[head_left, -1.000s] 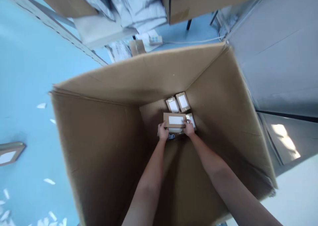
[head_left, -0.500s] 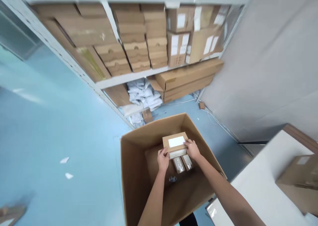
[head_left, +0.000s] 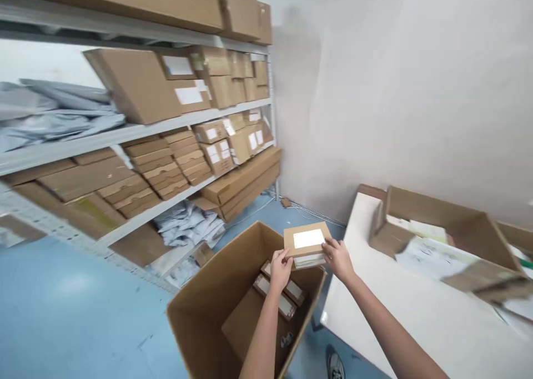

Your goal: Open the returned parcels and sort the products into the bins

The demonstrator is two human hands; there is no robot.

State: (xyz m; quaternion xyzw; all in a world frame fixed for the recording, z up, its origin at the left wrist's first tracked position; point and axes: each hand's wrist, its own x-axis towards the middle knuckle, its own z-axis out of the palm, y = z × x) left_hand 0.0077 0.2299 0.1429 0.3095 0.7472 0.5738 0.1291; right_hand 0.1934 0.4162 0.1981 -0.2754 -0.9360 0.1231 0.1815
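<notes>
I had open air round my left hand (head_left: 281, 268) and right hand (head_left: 339, 259) above the big open brown cardboard carton (head_left: 200, 329); rightward the white tabletop (head_left: 400, 318) lay free, up to an open brown cardboard box (head_left: 441, 223).

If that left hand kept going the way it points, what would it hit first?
The small brown cardboard box with a white label, which the left hand holds. Past it, probably the stacked long flat brown cartons; depth unclear.

Count: 1 labelled flat box (head_left: 307, 240); 1 large open carton (head_left: 200, 323); 2 wrapped packs (head_left: 293, 290) visible inside; 1 open tabletop box (head_left: 433, 218).
</notes>
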